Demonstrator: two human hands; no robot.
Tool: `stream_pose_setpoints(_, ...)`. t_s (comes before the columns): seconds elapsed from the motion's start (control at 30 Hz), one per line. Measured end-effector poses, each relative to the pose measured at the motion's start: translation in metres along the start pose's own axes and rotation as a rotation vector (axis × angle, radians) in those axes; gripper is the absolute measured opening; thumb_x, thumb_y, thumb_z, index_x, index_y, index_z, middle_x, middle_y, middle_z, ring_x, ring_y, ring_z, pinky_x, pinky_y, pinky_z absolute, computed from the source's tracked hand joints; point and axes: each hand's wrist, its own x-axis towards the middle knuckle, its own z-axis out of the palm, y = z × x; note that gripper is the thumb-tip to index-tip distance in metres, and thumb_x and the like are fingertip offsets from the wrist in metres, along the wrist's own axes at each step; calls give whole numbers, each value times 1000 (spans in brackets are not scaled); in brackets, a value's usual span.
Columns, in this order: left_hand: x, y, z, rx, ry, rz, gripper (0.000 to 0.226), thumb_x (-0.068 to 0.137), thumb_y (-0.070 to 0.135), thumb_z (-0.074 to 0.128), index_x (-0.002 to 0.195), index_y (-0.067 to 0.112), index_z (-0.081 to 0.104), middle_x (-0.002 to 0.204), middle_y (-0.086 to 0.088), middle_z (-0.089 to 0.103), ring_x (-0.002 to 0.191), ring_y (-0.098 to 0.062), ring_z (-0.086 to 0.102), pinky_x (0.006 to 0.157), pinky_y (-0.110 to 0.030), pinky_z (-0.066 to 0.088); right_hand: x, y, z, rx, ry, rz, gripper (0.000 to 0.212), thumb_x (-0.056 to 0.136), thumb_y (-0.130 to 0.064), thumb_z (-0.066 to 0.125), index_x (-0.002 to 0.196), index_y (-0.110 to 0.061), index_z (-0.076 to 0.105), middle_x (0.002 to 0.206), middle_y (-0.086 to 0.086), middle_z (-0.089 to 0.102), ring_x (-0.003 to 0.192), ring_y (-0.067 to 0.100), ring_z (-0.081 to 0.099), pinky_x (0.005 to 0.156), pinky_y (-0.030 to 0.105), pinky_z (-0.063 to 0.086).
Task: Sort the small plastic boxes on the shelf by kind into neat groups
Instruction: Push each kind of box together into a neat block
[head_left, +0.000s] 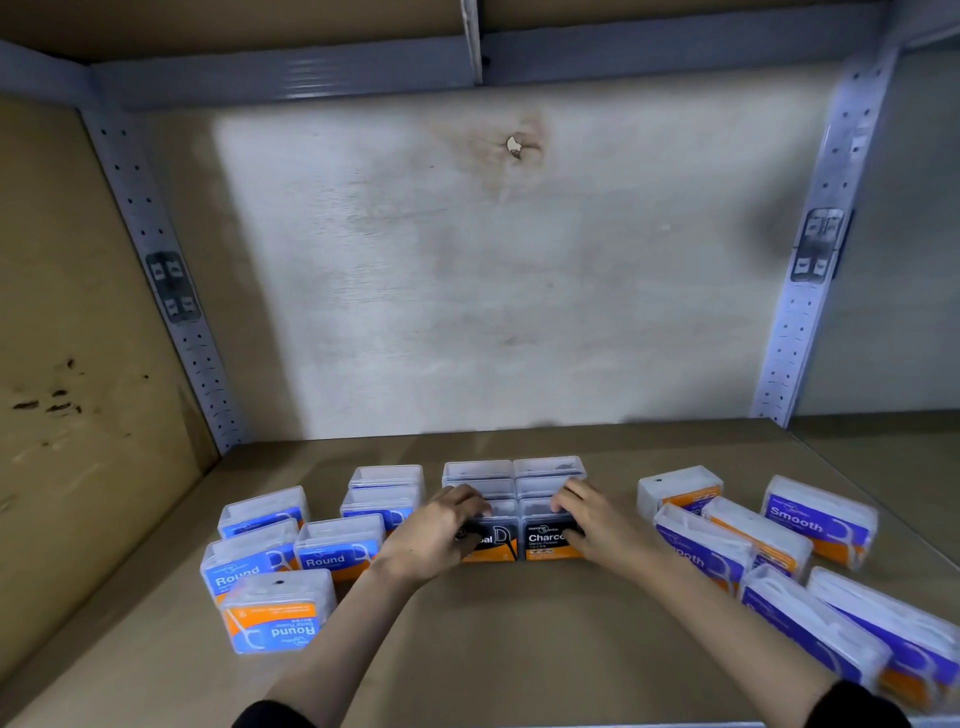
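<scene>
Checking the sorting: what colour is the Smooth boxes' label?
Smooth boxes: purple, orange base; head view.

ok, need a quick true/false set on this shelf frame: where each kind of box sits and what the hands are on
1. The Charcoal boxes stand between the blue Round boxes and the purple Smooth boxes. True.
2. The left hand and right hand hold Smooth boxes. False: the left holds the left front Charcoal box, and the right holds the right front Charcoal box.
3. The nearest Round box has its label upside down to the camera. True.
4. The Charcoal boxes are scattered apart. False: they stand packed together in two side-by-side columns.
</scene>
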Motion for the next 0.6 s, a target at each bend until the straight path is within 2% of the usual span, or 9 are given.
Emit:
stream_pose_setpoints(0.1,1,4,-5,4,-13,-11,39,85,30,50,119,13,59,127,-2,56,119,-18,52,97,-29,46,-3,0,-7,51,-4,20,25,88,-14,51,112,-9,53,123,4,50,109,17,48,86,29,42)
stream_pose_setpoints(0.2,8,12,-8,-6,-40,26,36,86,27,50,116,12,61,124,-4,59,118,-21,54,96,-30,46,-12,7,-22,116,3,64,25,88,-17,54,113,-12,57,120,0,54,104,15,51,81,23,38)
stream_pose_setpoints(0.3,24,30,-12,-8,-46,61,32,89,19,54,121,15,59,130,0,56,124,-16,49,99,-22,38,-26,25,-44,114,-9,126,24,87,-19,56,110,-14,60,114,2,57,108,19,54,83,28,41)
stream_pose_setpoints(0.37,38,46,-13,-19,-47,74,32,90,20,54,122,16,58,132,1,55,124,-15,49,99,-21,37,-37,41,-59,90,-15,194,26,88,-20,56,112,-14,60,118,1,58,112,16,53,83,25,39)
stream_pose_setpoints(0.5,70,83,-11,-13,-94,122,31,91,21,54,122,16,58,133,0,56,119,-21,54,94,-26,40,-62,75,-84,74,-12,360,30,86,-18,59,115,-13,61,124,4,60,113,18,55,89,22,41)
stream_pose_setpoints(0.6,98,108,-6,22,-150,148,33,91,20,54,123,15,58,131,-4,56,117,-25,54,93,-29,42,-77,99,-96,71,-5,456,28,86,-15,59,114,-11,62,122,7,61,112,20,56,93,27,43)
